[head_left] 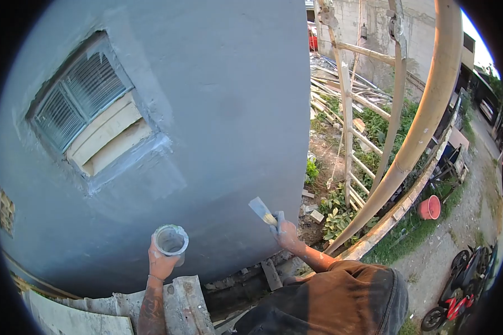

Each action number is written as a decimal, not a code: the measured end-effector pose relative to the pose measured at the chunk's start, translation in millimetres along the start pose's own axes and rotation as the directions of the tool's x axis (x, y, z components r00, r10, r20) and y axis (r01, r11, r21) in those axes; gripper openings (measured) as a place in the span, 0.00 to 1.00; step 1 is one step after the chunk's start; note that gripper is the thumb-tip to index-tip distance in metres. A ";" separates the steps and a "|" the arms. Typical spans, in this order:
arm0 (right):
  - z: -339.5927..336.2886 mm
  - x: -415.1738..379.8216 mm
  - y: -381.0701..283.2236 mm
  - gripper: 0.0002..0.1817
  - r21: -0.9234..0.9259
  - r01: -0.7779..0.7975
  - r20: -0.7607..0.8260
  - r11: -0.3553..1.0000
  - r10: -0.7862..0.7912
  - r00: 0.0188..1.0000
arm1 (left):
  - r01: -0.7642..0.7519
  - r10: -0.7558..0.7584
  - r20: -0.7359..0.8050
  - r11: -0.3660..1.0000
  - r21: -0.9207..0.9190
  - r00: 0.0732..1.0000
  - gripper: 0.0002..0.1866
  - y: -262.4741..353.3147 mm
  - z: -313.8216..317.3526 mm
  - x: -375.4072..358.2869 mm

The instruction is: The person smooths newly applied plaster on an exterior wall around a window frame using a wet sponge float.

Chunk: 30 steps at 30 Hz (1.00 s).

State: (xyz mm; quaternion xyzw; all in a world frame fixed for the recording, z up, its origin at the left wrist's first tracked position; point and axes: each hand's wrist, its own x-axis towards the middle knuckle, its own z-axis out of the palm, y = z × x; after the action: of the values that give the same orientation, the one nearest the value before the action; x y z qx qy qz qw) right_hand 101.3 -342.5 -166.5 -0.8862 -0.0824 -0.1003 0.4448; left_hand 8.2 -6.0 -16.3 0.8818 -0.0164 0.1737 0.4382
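My left hand (160,263) is wrapped round a small round tub (179,258), its rim smeared with grey and its inside coated grey. In my right hand (288,234) is a putty knife (261,211) with a flat grey blade and a pale yellowish handle. The blade points up and left, overlapping the grey wall (223,139) in this view. Grey smears mark the fingers of my right hand. Tub and knife are held apart, both in front of the lower wall.
A louvred window (81,89) sits in the wall at upper left. Bamboo scaffolding (425,128) rises on the right. Rough boards (190,304) lie below me. Lower down are plants (335,215), a pink bucket (430,207) and a parked motorcycle (458,304).
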 end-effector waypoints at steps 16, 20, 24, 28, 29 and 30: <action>-39.4 19.3 46.7 0.25 0.645 0.024 -0.145 0.764 0.091 0.985 | 0.019 -0.020 0.011 0.996 0.088 1.000 0.31 4.3 -5.4 -1.1; -39.7 38.0 38.6 0.22 0.621 0.053 -0.062 0.782 -0.018 0.998 | -0.017 0.019 -0.016 0.991 0.134 1.000 0.31 4.4 -4.9 -2.9; -32.5 58.1 4.4 0.22 0.699 0.046 -0.026 0.713 -0.038 0.999 | 0.039 -0.043 0.019 0.986 0.164 0.999 0.34 -2.2 -6.0 -4.7; -30.4 90.4 -58.5 0.23 0.773 0.172 -0.095 0.611 -0.157 0.983 | 0.103 -0.102 -0.017 0.960 0.259 0.995 0.39 -16.1 -8.5 -9.5; -33.8 101.7 -80.8 0.24 0.648 0.252 -0.169 0.719 -0.188 0.968 | 0.070 -0.074 0.002 0.953 0.296 0.997 0.40 -16.3 -8.7 -10.0; -37.0 114.4 -102.9 0.25 0.498 0.324 -0.241 0.804 -0.230 0.943 | 0.034 -0.045 0.026 0.943 0.330 0.999 0.41 -16.0 -7.2 -10.6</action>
State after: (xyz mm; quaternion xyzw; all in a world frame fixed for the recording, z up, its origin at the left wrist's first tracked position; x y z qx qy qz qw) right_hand 183.8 -305.0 -36.8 -0.6948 -0.1977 -0.2124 0.6581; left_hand -1.0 8.2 -28.0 0.9455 0.0233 0.1506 0.2877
